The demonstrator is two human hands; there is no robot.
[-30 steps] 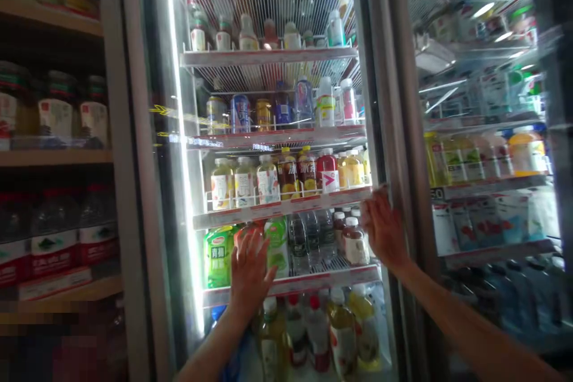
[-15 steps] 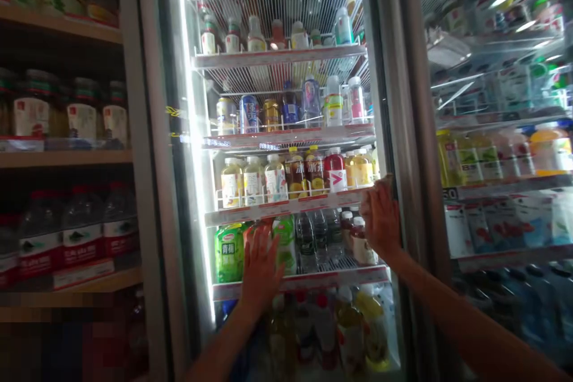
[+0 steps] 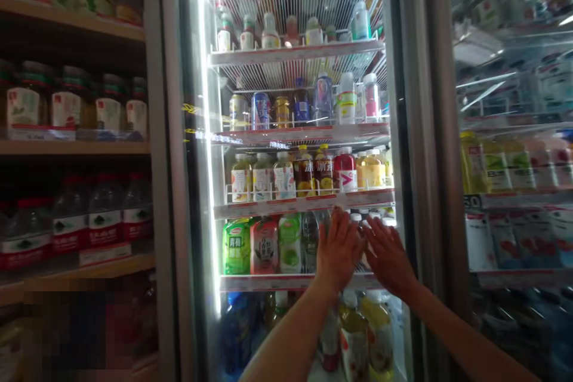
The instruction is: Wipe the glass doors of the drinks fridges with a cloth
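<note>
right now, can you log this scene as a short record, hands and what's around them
left hand: open, fingers extended, in front of the cooler
right hand: open, close beside the left
contact with cooler: cannot tell
shelf behind hands: green pack, red pack
shelf above: red bottle, white cap
left of cooler: red-capped bottles

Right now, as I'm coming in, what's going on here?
A person has both bare hands raised at a lit drinks fridge. The left hand and right hand are open, close together, in front of the lower shelves. Neither appears to hold anything; whether they touch anything is unclear. A green drink and a red drink stand beyond the left hand, toward the left.
</note>
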